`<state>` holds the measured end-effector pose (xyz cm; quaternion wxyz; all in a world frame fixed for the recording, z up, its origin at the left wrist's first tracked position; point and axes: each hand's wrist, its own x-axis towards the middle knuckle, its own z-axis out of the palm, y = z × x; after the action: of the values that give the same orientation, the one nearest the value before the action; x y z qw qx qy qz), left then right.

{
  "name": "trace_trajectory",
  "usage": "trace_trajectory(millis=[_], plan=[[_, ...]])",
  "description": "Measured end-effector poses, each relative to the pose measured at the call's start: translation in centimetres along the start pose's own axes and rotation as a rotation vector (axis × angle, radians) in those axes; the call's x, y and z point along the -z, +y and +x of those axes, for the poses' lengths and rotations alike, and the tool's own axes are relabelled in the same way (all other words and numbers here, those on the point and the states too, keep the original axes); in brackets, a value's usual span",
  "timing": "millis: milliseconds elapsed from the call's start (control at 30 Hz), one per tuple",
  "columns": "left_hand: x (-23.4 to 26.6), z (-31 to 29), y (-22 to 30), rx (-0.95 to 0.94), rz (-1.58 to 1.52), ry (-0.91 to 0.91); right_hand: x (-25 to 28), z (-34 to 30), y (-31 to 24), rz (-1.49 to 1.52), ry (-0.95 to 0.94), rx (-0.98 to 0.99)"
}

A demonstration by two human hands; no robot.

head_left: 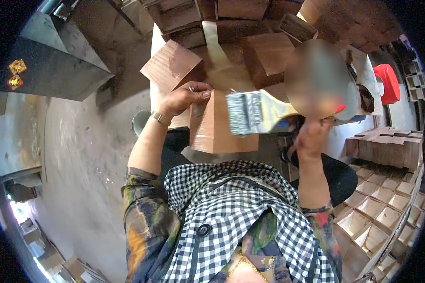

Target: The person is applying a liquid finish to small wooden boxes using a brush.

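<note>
My left hand (186,98) grips the top corner of a brown wooden box (224,129), thumb on its edge. Two of the box's side faces show, and its left one has a glossy sheen. In my right hand (313,134) is a wide flat paintbrush (257,113) with a pale handle. Its bristles, coated whitish, are smeared by motion and overlap the box's right face in view; whether they touch it I cannot tell. A round blurred patch covers the area just above my right hand. Beyond my left hand lies a square wooden piece (171,65), partly dark as if wet.
Several wooden boxes (269,52) stand on the work surface ahead. A red container (387,84) is at the far right. Below it are stacked wooden pieces (385,148) and rows of open-topped boxes (375,203). A dark metal cabinet (56,66) stands at the left.
</note>
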<state>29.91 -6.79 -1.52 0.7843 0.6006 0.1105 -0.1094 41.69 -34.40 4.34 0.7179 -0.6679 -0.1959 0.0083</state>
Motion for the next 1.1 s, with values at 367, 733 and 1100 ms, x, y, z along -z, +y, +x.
trace_trajectory(millis=[367,733,1100], plan=[[0.0,-0.6,-0.4,-0.024,0.106,0.093,2.0,1.1,0.9,-0.323,0.132,-0.315],[-0.1,-0.4,-0.8,-0.056,0.026,0.040,-3.2,0.2,-2.1,-0.013,-0.102,-0.172],[-0.2,-0.9,-1.0,-0.052,0.032,0.121,3.1,1.5,0.8,-0.334,0.104,-0.285]])
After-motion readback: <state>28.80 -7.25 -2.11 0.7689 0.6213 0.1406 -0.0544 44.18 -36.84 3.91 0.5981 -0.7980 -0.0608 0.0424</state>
